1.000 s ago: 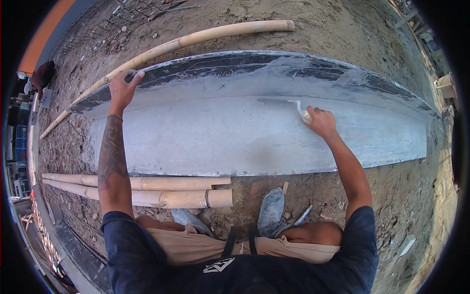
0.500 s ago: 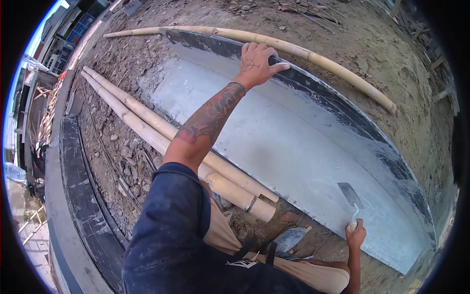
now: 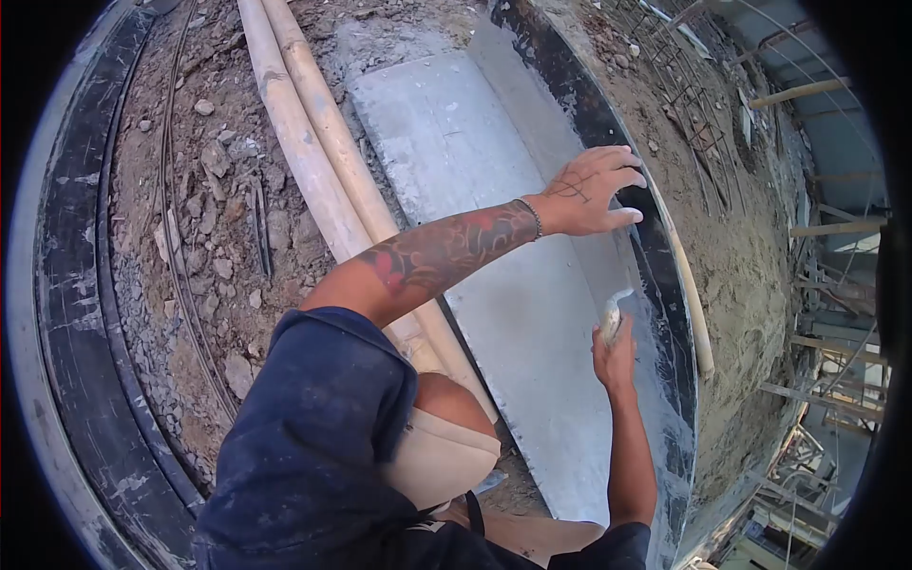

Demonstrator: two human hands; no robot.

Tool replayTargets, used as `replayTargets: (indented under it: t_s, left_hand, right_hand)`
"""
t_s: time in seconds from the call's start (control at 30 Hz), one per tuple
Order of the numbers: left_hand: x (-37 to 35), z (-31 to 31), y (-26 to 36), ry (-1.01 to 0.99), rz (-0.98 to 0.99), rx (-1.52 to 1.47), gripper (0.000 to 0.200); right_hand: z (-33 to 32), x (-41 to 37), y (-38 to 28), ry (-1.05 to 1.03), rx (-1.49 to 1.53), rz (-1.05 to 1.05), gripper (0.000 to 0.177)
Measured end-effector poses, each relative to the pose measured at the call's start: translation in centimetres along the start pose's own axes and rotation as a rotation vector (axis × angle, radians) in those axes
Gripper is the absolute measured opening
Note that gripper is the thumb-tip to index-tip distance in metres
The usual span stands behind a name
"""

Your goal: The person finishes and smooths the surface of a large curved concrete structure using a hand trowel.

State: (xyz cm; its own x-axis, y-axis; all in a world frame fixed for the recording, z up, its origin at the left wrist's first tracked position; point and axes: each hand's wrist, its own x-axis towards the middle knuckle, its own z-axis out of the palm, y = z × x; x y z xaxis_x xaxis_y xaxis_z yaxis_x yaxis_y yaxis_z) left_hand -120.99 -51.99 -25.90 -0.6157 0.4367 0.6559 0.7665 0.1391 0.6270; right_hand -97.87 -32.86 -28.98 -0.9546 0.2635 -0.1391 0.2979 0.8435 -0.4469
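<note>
A building site spreads out under daylight, with bare soil point(image 3: 750, 285), bamboo poles point(image 3: 309, 142) at upper left and timber framing point(image 3: 836, 408) along the right edge.

no word, number or brand is readable to me; the thin dark line drawing point(image 3: 574, 184) inked on the back of my bare left hand point(image 3: 591, 198) forms no lettering i can make out

Holds a trowel point(image 3: 612, 321) in the right hand point(image 3: 616, 357), close to the grey-smeared face of an upright board point(image 3: 662, 275). Spreads the left hand point(image 3: 585, 191) at the board's dark upper band, fingers curved, contact unclear. Has two bamboo poles point(image 3: 306, 152) beside the pale slab point(image 3: 513, 351), another pole point(image 3: 698, 318) beyond the board.
</note>
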Motion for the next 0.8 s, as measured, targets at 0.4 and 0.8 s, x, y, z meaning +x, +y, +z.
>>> replayTargets:
  t_s: [0.4,0.8]
  left_hand:
    - [-18.4,-16.6,-9.2,0.146,-0.873,0.279,0.055]
    - [-16.8,-11.3,-14.7,-0.325,-1.055,0.796,0.124]
  right_hand:
    - [13.3,17.2,-12.6,0.078,-0.287,0.061,0.044]
    - [13.2,23.3,-15.9,0.124,-0.291,0.013,0.045]
